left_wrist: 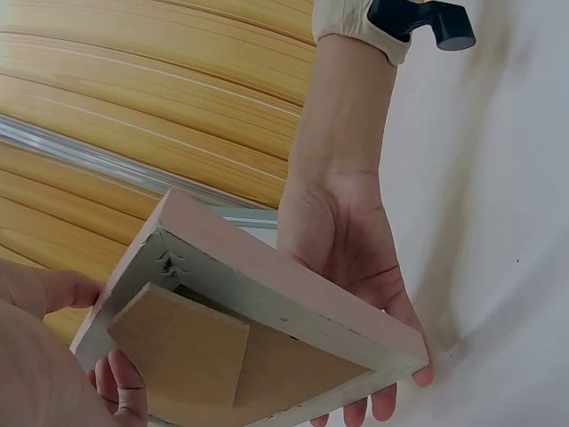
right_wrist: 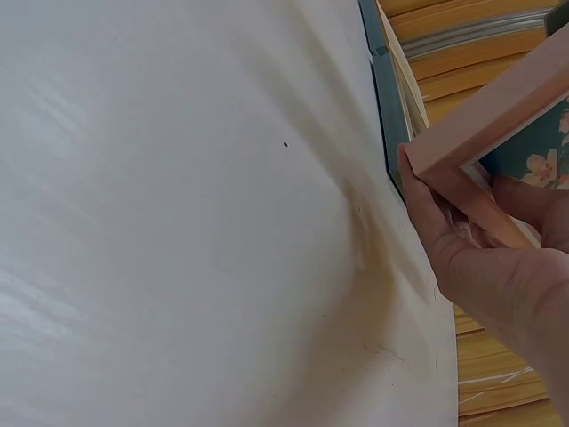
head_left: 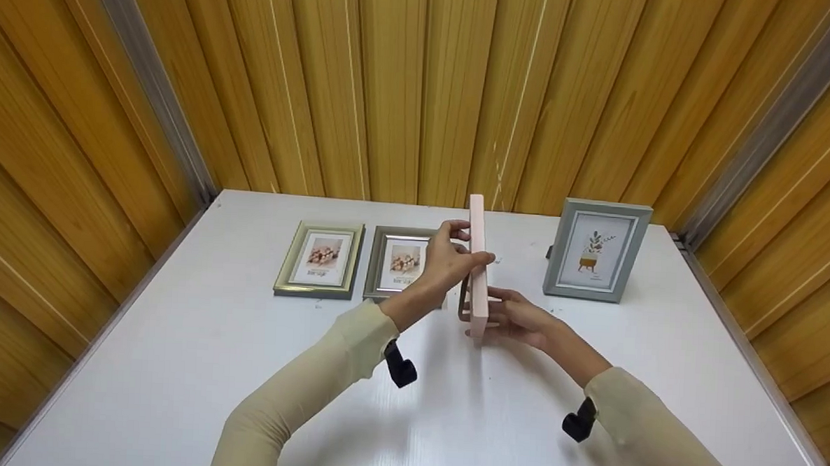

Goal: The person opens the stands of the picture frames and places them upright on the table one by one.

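Observation:
Above the middle of the white table, a pink picture frame (head_left: 479,299) is held upright, edge-on in the head view. My left hand (head_left: 445,262) grips its upper part, with the thumb across the near edge and fingers at the back. Lower down, my right hand (head_left: 520,318) holds the frame near its bottom corner. In the left wrist view, the brown backboard (left_wrist: 280,374) shows, with a stand flap (left_wrist: 187,342) tilted out from it. Seen from the right wrist, the front bears a dark green picture (right_wrist: 524,156) with pale flowers; my right thumb lies at its border.
Two framed pictures lie face up on the left: a gold-green one (head_left: 287,262) and a darker metallic one (head_left: 373,263), partly behind my left hand. A grey-green frame (head_left: 554,256) stands upright at the back right. Yellow wood-look walls (head_left: 393,85) enclose the white table (head_left: 170,376).

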A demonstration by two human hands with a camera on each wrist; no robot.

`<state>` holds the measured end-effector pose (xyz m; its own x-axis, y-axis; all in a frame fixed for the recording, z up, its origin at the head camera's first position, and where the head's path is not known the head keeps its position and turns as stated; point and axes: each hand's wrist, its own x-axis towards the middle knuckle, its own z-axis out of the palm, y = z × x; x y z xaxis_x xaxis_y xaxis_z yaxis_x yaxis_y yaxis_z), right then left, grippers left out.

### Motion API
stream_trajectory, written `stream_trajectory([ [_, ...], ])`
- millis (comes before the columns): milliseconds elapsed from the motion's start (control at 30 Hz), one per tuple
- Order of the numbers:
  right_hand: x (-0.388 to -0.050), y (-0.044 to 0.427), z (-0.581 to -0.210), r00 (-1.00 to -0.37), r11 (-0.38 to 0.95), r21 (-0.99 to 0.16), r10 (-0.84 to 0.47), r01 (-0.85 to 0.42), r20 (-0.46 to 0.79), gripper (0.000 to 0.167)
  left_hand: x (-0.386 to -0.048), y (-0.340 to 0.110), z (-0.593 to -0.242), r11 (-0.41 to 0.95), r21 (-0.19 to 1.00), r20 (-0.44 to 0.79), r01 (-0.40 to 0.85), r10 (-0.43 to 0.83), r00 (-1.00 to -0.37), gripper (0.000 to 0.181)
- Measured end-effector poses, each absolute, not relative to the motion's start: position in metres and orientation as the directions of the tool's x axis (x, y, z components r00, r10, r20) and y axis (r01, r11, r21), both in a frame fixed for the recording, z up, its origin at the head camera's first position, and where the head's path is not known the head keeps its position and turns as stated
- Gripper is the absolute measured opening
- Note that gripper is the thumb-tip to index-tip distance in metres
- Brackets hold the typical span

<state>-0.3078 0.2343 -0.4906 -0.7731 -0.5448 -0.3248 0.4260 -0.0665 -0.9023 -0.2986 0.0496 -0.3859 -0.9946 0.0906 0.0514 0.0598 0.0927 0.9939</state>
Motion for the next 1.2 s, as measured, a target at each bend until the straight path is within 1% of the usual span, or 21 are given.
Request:
stream_trajectory([
  [267, -0.308, 0.234, -0.49, -0.778, -0.076, -0.902, -0.54, 0.424, -0.32, 0.057, -0.3, 0.049, -0.387, 0.079, 0.996, 0.037, 0.045, 0.109, -0.993, 0.065],
  [467, -0.309, 0.236, -0.488, -0.772, -0.078, -0.916, -0.568, 0.394, -0.284, 0.041, -0.302, 0.048, -0.386, 0.075, 0.996, 0.044, 0.053, 0.114, -0.993, 0.046],
  [533, -0.31, 0.236, -0.488, -0.769, -0.09, -0.918, -0.581, 0.386, -0.267, 0.035, -0.302, 0.047, -0.385, 0.087, 0.994, 0.049, 0.061, 0.127, -0.991, 0.042],
  [667, -0.31, 0.236, -0.488, -0.777, -0.104, -0.919, -0.575, 0.379, -0.256, 0.032, -0.301, 0.043, -0.387, 0.105, 0.992, 0.055, 0.072, 0.161, -0.985, 0.038],
  [767, -0.311, 0.235, -0.486, -0.796, -0.109, -0.919, -0.545, 0.379, -0.264, 0.034, -0.3, 0.041, -0.39, 0.097, 0.993, 0.045, 0.062, 0.168, -0.985, 0.033],
  [900, -0.313, 0.234, -0.487, -0.81, -0.131, -0.911, -0.518, 0.391, -0.274, 0.047, -0.298, 0.037, -0.394, 0.094, 0.995, 0.029, 0.047, 0.177, -0.984, 0.03],
  [1000, -0.315, 0.234, -0.487, -0.819, -0.158, -0.899, -0.498, 0.409, -0.285, 0.053, -0.296, 0.035, -0.397, 0.119, 0.992, 0.009, 0.033, 0.199, -0.98, 0.032],
  [1200, -0.32, 0.235, -0.489, -0.843, -0.189, -0.891, -0.449, 0.413, -0.296, 0.055, -0.295, 0.03, -0.399, 0.169, 0.986, -0.03, 0.014, 0.255, -0.967, 0.039],
])
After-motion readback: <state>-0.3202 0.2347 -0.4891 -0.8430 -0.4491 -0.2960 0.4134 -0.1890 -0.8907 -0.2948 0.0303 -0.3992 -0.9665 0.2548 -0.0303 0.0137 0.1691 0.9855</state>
